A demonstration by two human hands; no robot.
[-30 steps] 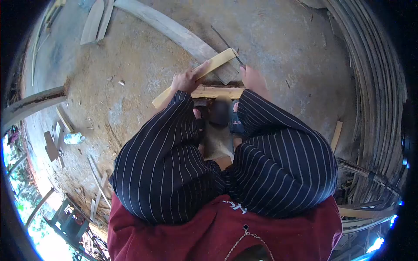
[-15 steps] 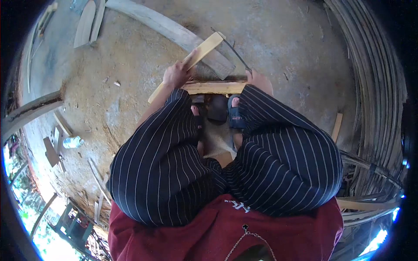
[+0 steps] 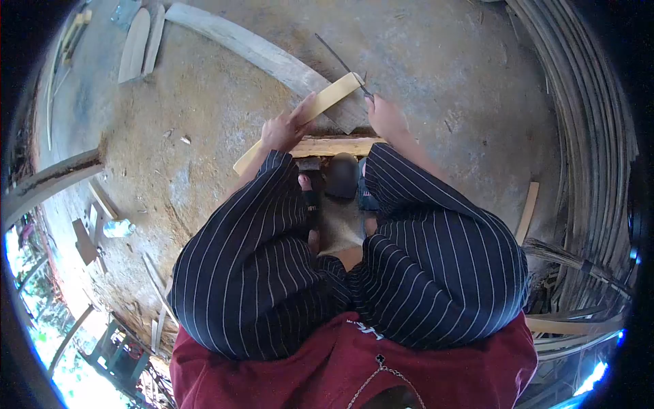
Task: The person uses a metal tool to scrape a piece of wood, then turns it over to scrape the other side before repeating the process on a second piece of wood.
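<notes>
A pale wooden strip (image 3: pixel 335 93) runs diagonally up to the right across a horizontal wooden piece (image 3: pixel 337 146) in front of my feet. My left hand (image 3: pixel 283 129) is wrapped round the strip near its middle. My right hand (image 3: pixel 385 117) grips the near end of a thin dark blade-like tool (image 3: pixel 335 54). The tool lies across the strip's upper right end and points up and left. Whether it has teeth is too small to tell.
A long grey plank (image 3: pixel 252 48) lies on the floor beyond the strip. Bundled long strips (image 3: pixel 586 123) curve along the right side. At the left are a curved beam (image 3: pixel 61 180), a plastic bottle (image 3: pixel 119 228) and wood scraps (image 3: pixel 85 242). A dark rounded object (image 3: pixel 341 178) sits between my feet.
My right hand has moved up and left, pushing the tool farther across the strip's end. The strip's upper end has shifted slightly down and right, with my left hand still on it.
</notes>
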